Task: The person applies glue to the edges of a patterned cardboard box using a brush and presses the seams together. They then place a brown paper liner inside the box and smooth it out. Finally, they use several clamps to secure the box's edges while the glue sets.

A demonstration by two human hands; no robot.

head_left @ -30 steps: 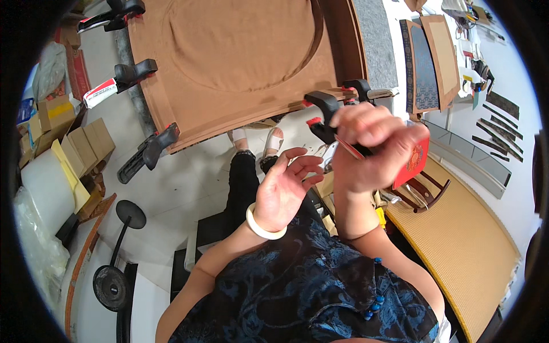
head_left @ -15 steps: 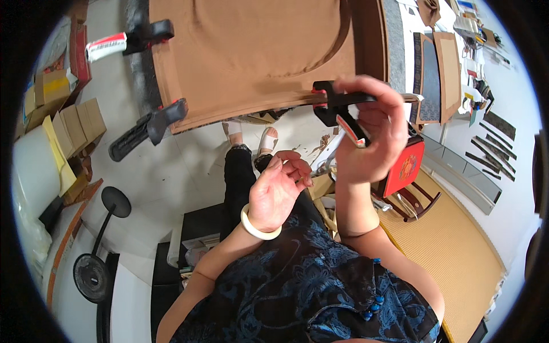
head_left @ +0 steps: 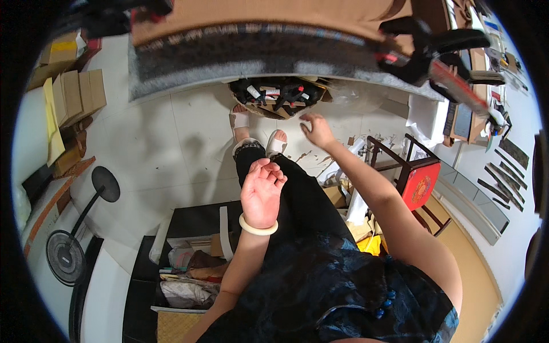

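Note:
My left hand [head_left: 262, 194], with a cream bangle at its wrist, hovers palm up over my lap, fingers loosely curled and nothing in them. Stretched low past my knees, my right hand [head_left: 318, 131] is empty with fingers apart. Just beyond it, a box [head_left: 260, 112] on the floor under the table holds several black clamps [head_left: 290, 98] with red parts. Above, a black and red clamp [head_left: 426, 54] grips the right of the table edge, beside a brown covered panel [head_left: 269, 12]. Another dark clamp [head_left: 108, 17] sits at the left corner, partly cut off.
The table's grey, fuzzy edge [head_left: 229, 64] overhangs the box. A red-seated wooden stool [head_left: 420, 186] stands at the right. Cardboard boxes [head_left: 80, 97] and a black round-based stand [head_left: 106, 183] are at the left. An open black cabinet [head_left: 194, 220] holding packets is beside my legs.
My right hand has left the clamp at the panel's right edge and dropped toward the box under the table. My view has tilted lower, showing the clamps in the box.

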